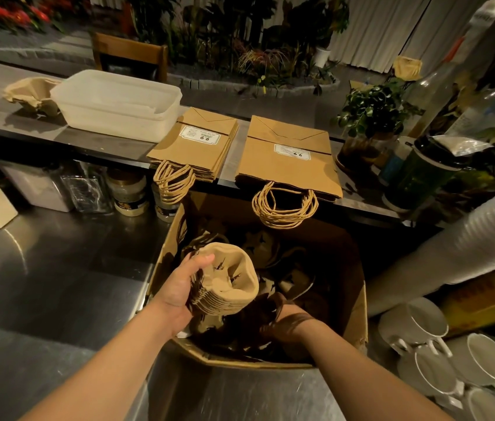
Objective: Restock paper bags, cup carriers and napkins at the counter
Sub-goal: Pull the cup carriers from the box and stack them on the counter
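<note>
1. You look to be on the cup-carrier step: your left hand (179, 287) is curled round a nested stack of cup carriers (225, 281), thumb on top and fingers hidden beneath, holding it just above the left side of the cardboard box (357, 302).
2. Your right hand (282, 317) is down inside the same box, in shadow among more loose carriers. It is too dark there to tell whether it grasps one or lies slack.
3. The stack sits against your left palm, its open cup wells tilted up and to the right. The loose carriers (273, 253) lie just beyond and below it in the box.
4. The next move likely calls for lifting the stack clear of the box rim and carrying it forward and left. Keep the nested pieces squeezed together so none slides off.
5. Beyond the box, on the raised counter (103, 138), two piles of paper bags (197, 144) lie flat side by side, handles hanging over the near edge.
6. Farther left on that counter stands a white plastic tub (118, 104), and touching its far left end is another cup carrier (32, 94), a probable spot for your stack.
</note>
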The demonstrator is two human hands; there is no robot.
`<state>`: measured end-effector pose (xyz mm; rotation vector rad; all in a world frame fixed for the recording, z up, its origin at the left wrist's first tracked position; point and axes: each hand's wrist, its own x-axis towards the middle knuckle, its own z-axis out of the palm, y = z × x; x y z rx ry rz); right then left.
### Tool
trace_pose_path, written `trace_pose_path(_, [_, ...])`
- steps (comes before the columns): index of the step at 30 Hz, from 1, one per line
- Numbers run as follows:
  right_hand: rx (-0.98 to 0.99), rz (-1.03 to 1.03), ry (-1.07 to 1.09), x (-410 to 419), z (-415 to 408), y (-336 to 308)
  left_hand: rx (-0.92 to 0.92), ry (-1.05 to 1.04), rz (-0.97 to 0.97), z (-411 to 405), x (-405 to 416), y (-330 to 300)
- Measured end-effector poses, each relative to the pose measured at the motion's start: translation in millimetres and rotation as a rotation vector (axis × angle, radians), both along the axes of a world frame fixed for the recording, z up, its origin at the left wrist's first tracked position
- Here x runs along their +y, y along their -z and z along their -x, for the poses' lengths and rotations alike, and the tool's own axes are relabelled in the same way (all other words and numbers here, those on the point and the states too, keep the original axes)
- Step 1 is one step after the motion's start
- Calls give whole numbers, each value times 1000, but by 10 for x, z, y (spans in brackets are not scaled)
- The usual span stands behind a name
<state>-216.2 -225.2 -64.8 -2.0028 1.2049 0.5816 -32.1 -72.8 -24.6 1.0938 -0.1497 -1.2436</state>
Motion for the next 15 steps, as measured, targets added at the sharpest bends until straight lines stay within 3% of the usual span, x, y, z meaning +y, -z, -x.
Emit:
trace_pose_path(7, [49, 69, -104, 47, 12, -3, 0, 8, -8, -12, -13, 30])
trace_pose_path(11, [21, 281, -197, 84, -14, -97, -3, 2, -4, -5, -10, 18])
trace_pose_path(15, [-82, 207, -55, 22, -75, -164, -3, -7, -6, -27, -9, 41])
